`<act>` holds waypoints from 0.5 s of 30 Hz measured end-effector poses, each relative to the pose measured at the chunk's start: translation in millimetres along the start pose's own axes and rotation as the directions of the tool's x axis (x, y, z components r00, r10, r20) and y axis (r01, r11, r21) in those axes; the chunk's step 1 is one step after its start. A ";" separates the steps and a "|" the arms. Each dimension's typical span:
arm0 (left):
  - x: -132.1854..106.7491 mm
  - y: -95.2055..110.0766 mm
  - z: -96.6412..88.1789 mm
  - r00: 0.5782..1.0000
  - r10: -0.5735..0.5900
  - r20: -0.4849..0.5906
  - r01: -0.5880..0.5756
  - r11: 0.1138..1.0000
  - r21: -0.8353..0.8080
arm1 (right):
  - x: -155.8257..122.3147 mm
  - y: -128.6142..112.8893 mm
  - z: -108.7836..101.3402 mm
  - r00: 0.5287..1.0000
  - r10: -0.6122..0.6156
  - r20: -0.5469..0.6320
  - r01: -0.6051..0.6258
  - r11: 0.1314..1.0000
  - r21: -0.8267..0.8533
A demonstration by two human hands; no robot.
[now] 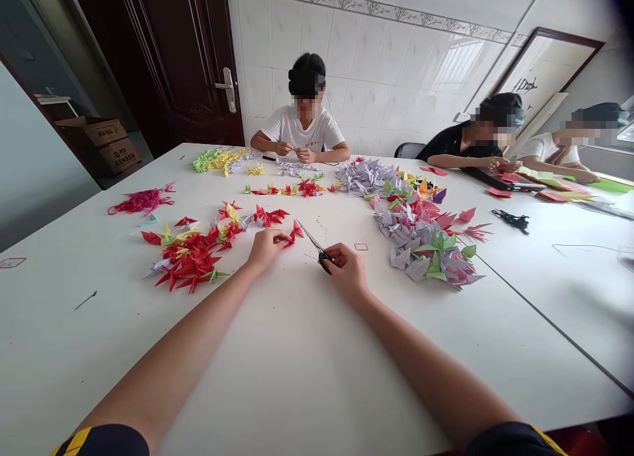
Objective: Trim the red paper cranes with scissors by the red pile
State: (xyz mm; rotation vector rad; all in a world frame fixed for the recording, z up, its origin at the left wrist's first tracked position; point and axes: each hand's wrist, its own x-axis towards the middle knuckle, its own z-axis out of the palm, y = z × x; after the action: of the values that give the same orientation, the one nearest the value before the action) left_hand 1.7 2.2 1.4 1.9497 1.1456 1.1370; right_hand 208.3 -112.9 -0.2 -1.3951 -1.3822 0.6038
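My left hand (267, 248) pinches a red paper crane (295, 233) just above the white table (277, 377). In my right hand (348, 271) is a pair of scissors (317, 246) with black handles, its blades pointing up and left toward the crane. Whether the blades touch the crane I cannot tell. Left of my left hand lies a loose pile of red, yellow and green paper cranes (195, 254). To the right of my right hand spreads a larger heap of lilac, pink and green cranes (421, 238).
Pink cord (141, 199) lies at the left, black cord (511, 221) at the right. A row of cranes (297, 189) crosses the middle. Opposite sits a person (307, 122); two more people work at the right beside coloured paper (559, 186). A seam (545, 310) runs across the table.
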 end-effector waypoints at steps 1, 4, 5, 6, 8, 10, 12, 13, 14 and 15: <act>0.2 0.2 -0.6 1.000 0.000 -0.007 0.000 1.000 0.001 | 0.2 0.3 0.2 1.000 0.006 -0.009 -0.005 1.000 0.015; 2.0 -1.7 -1.9 0.995 -0.001 -0.104 0.000 1.000 -0.014 | 0.7 -0.7 0.3 0.999 0.027 -0.023 -0.026 0.999 0.039; 2.9 -3.0 -2.1 0.990 -0.011 -0.143 0.007 1.000 -0.027 | 0.7 -1.4 0.4 0.999 0.036 -0.024 -0.035 0.998 0.043; 3.7 -4.3 -2.4 0.984 -0.028 -0.174 0.020 0.999 -0.043 | 0.7 -2.3 0.5 0.999 0.045 -0.023 -0.043 0.998 0.046; 4.8 -6.3 -2.6 0.977 -0.065 -0.204 0.053 0.996 -0.067 | 0.7 -3.5 1.0 0.998 0.057 -0.016 -0.056 0.997 0.049; 5.1 -6.7 -2.9 0.973 -0.081 -0.216 0.068 0.995 -0.068 | 0.7 -3.7 1.7 0.998 0.057 -0.005 -0.057 0.997 0.048; 4.6 -5.4 -3.3 0.970 -0.084 -0.229 0.071 0.995 -0.065 | 0.7 -2.6 2.3 0.999 0.048 0.006 -0.048 0.998 0.040; 4.2 -4.4 -3.7 0.968 -0.085 -0.236 0.071 0.995 -0.068 | 0.6 -1.9 2.5 0.999 0.043 0.010 -0.043 0.999 0.033; 3.9 -3.5 -4.1 0.966 -0.089 -0.242 0.074 0.995 -0.073 | 0.6 -1.2 2.6 0.999 0.037 0.014 -0.037 0.999 0.026; 3.5 -2.8 -4.5 0.964 -0.095 -0.247 0.077 0.994 -0.081 | 0.5 -0.5 2.7 0.999 0.031 0.018 -0.031 0.999 0.020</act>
State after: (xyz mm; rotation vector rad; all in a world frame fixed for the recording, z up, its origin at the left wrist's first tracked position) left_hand -2.4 6.9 2.5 1.7207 1.2870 1.3869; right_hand 205.9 -111.7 -0.5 -1.4005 -1.3669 0.6500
